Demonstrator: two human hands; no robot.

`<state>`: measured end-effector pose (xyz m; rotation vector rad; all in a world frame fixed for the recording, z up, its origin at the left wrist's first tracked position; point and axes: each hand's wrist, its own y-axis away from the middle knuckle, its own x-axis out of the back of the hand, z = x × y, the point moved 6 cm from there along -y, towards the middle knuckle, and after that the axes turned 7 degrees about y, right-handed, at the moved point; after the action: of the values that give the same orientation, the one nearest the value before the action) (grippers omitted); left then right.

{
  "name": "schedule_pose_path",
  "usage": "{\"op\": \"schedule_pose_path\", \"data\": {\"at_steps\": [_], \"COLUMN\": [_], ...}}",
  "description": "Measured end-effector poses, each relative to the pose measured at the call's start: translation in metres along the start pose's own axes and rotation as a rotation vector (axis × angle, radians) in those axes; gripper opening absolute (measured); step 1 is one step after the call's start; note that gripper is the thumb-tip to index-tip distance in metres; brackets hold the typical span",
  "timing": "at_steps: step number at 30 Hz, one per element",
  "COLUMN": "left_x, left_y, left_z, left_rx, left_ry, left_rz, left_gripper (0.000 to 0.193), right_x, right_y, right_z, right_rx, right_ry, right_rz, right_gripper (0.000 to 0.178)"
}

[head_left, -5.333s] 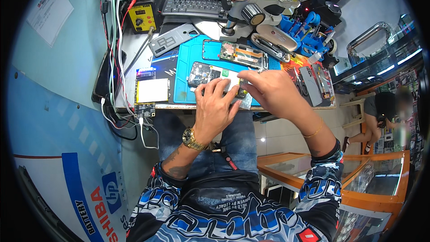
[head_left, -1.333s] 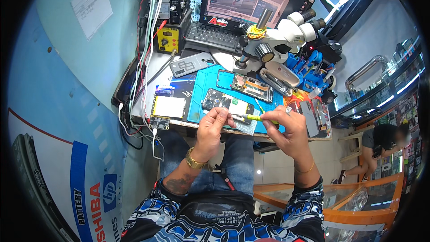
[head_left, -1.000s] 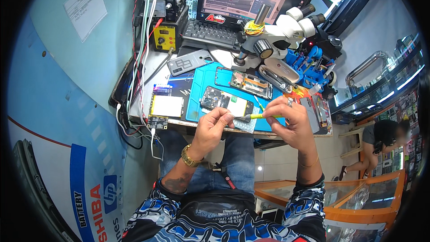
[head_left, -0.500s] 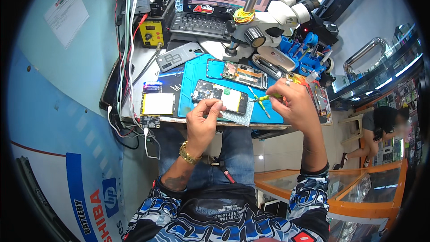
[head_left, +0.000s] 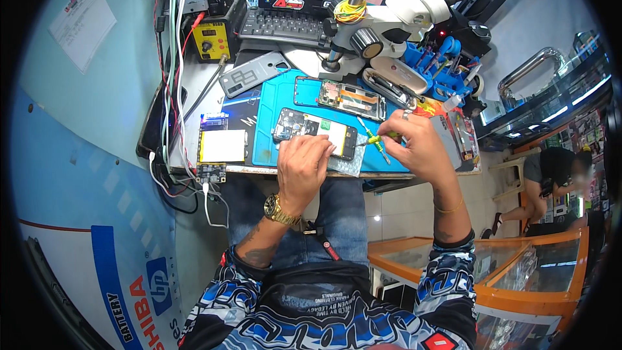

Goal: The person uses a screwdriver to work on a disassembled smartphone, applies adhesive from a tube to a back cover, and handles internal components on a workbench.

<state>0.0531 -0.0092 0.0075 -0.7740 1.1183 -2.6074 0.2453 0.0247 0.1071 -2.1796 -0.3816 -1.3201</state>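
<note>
An opened smartphone (head_left: 303, 124) lies on the blue mat (head_left: 267, 142), its inner parts and white battery bared. My left hand (head_left: 303, 167) grips the phone's near edge, fingers bent together over it. Between the fingertips of my right hand (head_left: 418, 146) is a slim yellow-green screwdriver (head_left: 391, 135). Its thin shaft points left, at the phone's right end; whether the tip touches cannot be made out. Under that shaft a second yellow-green tool (head_left: 387, 157) with metal ends rests on the mat. Bubble wrap (head_left: 350, 165) sticks out beneath the phone.
Behind the phone lies another opened phone (head_left: 350, 100). A grey back cover (head_left: 254, 74) is at the mat's upper left, a wired battery (head_left: 221, 147) at the left. A microscope (head_left: 382, 32), keyboard (head_left: 278, 26), yellow station (head_left: 214, 40) and blue tool holder (head_left: 447, 74) stand farther back.
My left hand has moved from a pinch beside the phone onto its near edge. My right hand has shifted slightly down, bringing the screwdriver toward the phone's right end.
</note>
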Motion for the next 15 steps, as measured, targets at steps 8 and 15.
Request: {"op": "schedule_pose_path", "data": {"at_steps": [8,15], "left_x": [-0.004,-0.005], "left_y": [-0.001,0.001], "left_z": [0.006,0.004], "left_rx": [-0.029,-0.037], "left_ry": [-0.065,-0.083], "left_rz": [-0.032,-0.034], "left_gripper": [0.008,0.009], "right_x": [-0.001,-0.004], "right_y": [-0.002,-0.011], "right_z": [-0.002,-0.005], "right_rx": [0.021,0.026], "right_ry": [0.03,0.046], "right_rz": [-0.027,-0.003], "right_gripper": [0.01,0.01]}}
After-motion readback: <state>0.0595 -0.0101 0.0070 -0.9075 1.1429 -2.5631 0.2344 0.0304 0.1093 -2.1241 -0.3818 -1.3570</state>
